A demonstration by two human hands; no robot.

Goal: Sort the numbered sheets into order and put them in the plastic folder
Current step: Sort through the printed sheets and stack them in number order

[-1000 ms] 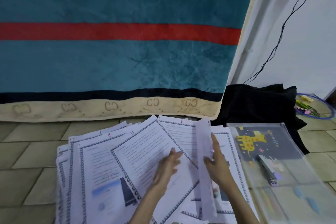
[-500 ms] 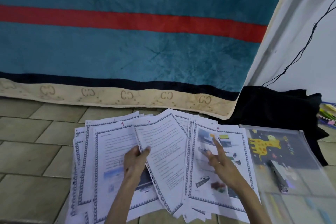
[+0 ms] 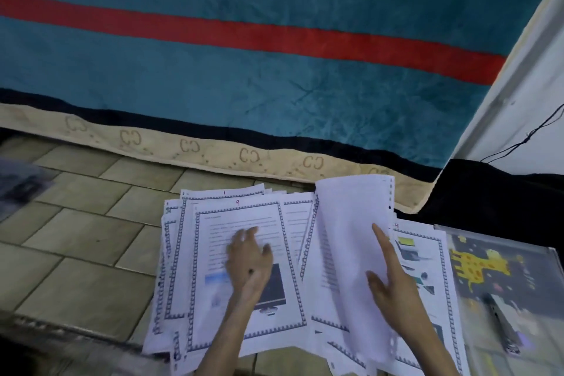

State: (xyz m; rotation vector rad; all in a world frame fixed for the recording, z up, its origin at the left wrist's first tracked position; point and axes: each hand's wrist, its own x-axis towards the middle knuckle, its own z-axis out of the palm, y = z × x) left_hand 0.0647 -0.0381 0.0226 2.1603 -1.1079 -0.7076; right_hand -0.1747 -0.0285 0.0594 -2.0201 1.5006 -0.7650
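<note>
Sorting the numbered sheets [image 3: 244,253], I have them spread in a messy fan on the floor [image 3: 79,241] in front of me. My right hand [image 3: 393,281] is lifting one sheet [image 3: 351,238] up on its edge, with my thumb in front and my pointing finger straight along the paper. Half a second ago this hand was only pointing at the picture page marked 14, and no sheet stood up. So I think I am now turning pages over to look for the next number. My left hand [image 3: 248,259] lies flat with fingers spread on the sheet marked 9, holding nothing, just pressing it down. Before, it was gripping a page edge.

Nothing is in order yet, so there is a lot left to do.

The sheets are thin, white and floppy, with a blue patterned border and small red numbers on top. The lifted one bends softly and has little holes down its side. The plastic folder [image 3: 500,268] lies just right of the pile, smooth, see-through and shiny, with a yellow giraffe on it. A pen-shaped thing [image 3: 500,323] rests on it. Behind is a fuzzy blue blanket [image 3: 244,85] with a red stripe.
</note>
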